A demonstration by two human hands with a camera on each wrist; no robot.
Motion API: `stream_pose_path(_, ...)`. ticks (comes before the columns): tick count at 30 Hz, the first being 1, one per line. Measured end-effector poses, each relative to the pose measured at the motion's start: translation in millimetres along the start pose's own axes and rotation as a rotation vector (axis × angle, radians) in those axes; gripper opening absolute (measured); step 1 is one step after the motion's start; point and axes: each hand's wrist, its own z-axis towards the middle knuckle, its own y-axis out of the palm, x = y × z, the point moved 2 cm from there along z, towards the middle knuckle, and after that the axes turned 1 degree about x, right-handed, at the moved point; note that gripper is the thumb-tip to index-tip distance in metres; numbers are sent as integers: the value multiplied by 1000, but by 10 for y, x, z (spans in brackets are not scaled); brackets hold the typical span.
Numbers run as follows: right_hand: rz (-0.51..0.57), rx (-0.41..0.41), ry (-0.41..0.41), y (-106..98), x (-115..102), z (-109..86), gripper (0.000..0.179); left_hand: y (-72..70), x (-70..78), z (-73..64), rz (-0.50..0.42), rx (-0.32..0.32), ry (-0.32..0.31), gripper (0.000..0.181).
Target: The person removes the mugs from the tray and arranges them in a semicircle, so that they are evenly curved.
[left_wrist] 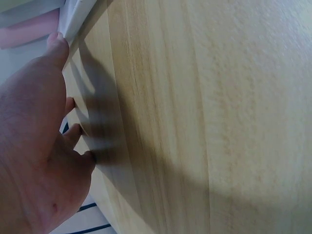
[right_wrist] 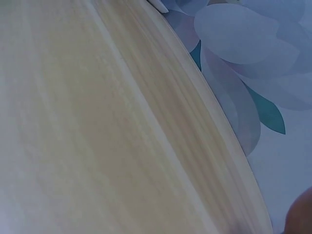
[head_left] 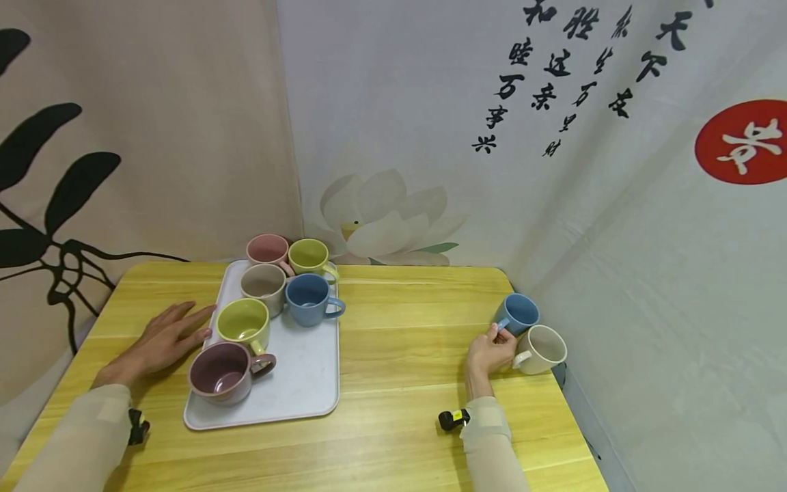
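Observation:
At the table's right side my right hand [head_left: 492, 352] pinches the handle of a blue mug [head_left: 522, 309]. A white mug [head_left: 547, 350] stands right beside that hand, its handle towards the fingers. My left hand [head_left: 166, 342] lies with fingers spread at the left edge of a white tray [head_left: 295, 396]; in the left wrist view the thumb of the left hand [left_wrist: 34, 112] is by the tray rim. On the tray stand a purple mug [head_left: 220, 372], a green mug [head_left: 242, 321], a beige mug [head_left: 264, 285], another blue mug [head_left: 307, 301], a pink mug [head_left: 268, 249] and a second green mug [head_left: 309, 255].
The wooden table [head_left: 406, 383] spans between the tray and the two mugs at the right. A printed cloth [head_left: 393, 123] hangs behind it and along the right side. The white mug is close to the table's right edge.

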Motion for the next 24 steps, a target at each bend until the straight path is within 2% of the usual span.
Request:
stream_pose_path(8,39,2,-9,-17,-16,-33,16,9,-6,-3,-2,-6,-3,68)
stream_pose_path(17,124,-35,-7,-2,33,-14,19,-13,4,-10,-2,-2,-2,68)
stream_pose_path(24,117,-71,9,-28,29,-33,25,-10,5,-15,7,23,18,66)
